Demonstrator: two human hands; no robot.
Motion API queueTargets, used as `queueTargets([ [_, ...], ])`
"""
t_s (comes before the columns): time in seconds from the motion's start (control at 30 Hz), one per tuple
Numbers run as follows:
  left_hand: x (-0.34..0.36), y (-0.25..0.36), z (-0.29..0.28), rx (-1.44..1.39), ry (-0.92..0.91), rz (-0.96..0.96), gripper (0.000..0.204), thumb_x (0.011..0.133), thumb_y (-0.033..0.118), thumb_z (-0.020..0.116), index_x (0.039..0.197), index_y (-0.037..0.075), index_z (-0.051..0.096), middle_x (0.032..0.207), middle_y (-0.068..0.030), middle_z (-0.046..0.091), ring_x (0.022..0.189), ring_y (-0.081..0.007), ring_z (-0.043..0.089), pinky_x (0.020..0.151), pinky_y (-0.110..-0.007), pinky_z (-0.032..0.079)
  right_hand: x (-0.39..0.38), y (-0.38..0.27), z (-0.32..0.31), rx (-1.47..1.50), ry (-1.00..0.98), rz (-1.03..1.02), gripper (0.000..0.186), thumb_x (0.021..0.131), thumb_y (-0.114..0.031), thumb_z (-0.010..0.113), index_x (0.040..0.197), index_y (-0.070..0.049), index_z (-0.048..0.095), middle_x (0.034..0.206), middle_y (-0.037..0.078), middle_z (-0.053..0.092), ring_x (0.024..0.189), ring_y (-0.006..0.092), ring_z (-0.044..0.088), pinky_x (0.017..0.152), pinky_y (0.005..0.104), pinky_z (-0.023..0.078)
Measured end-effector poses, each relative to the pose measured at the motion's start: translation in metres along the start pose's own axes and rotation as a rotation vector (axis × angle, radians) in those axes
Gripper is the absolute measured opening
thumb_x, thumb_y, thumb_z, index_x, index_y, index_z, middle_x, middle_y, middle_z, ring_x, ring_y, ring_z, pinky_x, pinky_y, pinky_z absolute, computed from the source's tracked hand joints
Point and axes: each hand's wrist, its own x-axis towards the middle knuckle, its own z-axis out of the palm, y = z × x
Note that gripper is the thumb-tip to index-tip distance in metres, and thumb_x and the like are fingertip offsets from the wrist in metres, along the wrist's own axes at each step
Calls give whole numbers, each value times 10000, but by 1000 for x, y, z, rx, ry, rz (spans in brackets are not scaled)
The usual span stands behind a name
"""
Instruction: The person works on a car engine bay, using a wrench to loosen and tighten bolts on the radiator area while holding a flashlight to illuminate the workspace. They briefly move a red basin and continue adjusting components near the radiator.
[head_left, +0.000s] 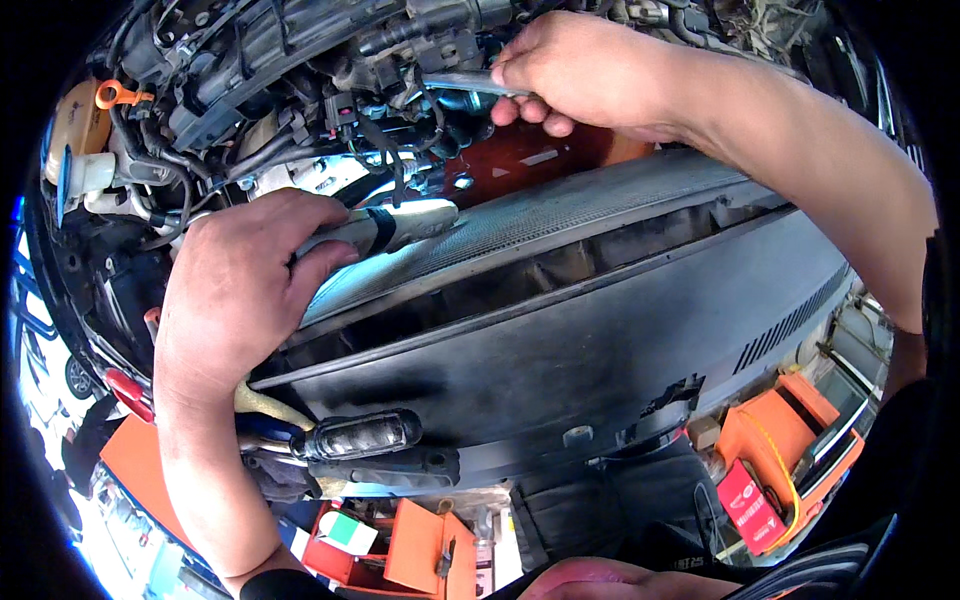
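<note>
Over the front of a car's engine bay, my left hand (235, 285) is closed around a work light (412, 226), pale with a dark band. Bluish light falls on the finned radiator (520, 222) beside it. My right hand (560, 78) reaches farther in, fingers wrapped round the end of a slim silver metal tool (460, 82). The tool points left among black hoses and wiring (375, 125); its far end is lost among them, so its exact kind is unclear. Below it shows a reddish-brown painted surface (530, 160).
An orange loop handle (122, 95) and a yellowed reservoir (80, 125) stand at far left. Along the near side runs a long dark panel (560, 350), with a dark tool with a clear ribbed part (365, 433) on it. Orange boxes (775, 440) lie below right.
</note>
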Motion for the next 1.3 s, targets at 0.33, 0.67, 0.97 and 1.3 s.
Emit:
queueTargets([
  [0.33, 0, 2, -2, -5, -20, -21, 221, 868, 141, 762, 1058, 29, 744, 1007, -153, 739, 898, -342, 721, 807, -402, 564, 3, -56, 50, 682, 143, 325, 238, 1066, -170, 560, 1177, 40, 547, 1054, 141, 632, 968, 204, 668, 734, 330, 571],
  [0.67, 0, 2, 0, -37, -10, -42, 204, 861, 94, 751, 1050, 18, 738, 1013, -155, 742, 908, -329, 730, 818, -379, 568, 44, -14, 45, -720, -19, -172, 186, 919, -63, 594, 999, 25, 736, 951, 217, 730, 870, 307, 743, 752, 410, 624],
  [0.97, -4, 5, -7, -105, 105, -32, 226, 842, 75, 781, 1047, -5, 730, 1054, -155, 749, 957, -304, 736, 860, -352, 564, 25, -34, 52, -871, 179, -247, 174, 1019, -96, 576, 1033, 40, 684, 962, 250, 720, 909, 324, 741, 800, 420, 617],
  [1.3, -38, -1, -57, -121, 157, -207, 427, 654, 60, 898, 1044, -6, 737, 1044, -116, 735, 952, -232, 708, 887, -321, 543, 19, -45, 55, -910, 165, -306, 153, 849, -46, 629, 843, 19, 767, 892, 230, 740, 886, 354, 754, 817, 430, 630],
])
